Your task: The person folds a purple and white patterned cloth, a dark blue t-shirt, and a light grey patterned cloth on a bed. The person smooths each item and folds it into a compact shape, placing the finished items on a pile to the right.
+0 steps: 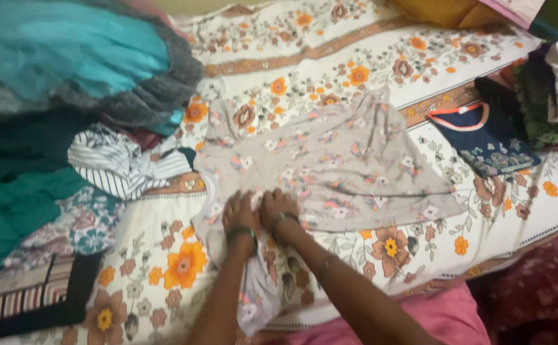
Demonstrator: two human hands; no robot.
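Both hands are down together on the pale grey floral cotton garment [330,160], which lies spread flat on the bed's cream sheet printed with orange and brown flowers [164,255]. The left hand [239,214] and right hand [278,207] sit side by side, nearly touching, fingers [272,195] flattened palm-down on the garment's near edge, pressing, not clenched round anything. The cloth runs away from the fingers, its long axis slanting up and to the right; the right hand is marginally nearer its bulk. A striped white-and-dark folded cloth [122,167] sits to the left, a teal and grey heap [75,64] beyond it, and a navy top with coral neckline [483,137] lies well apart at right. No packages, labels or signs show.
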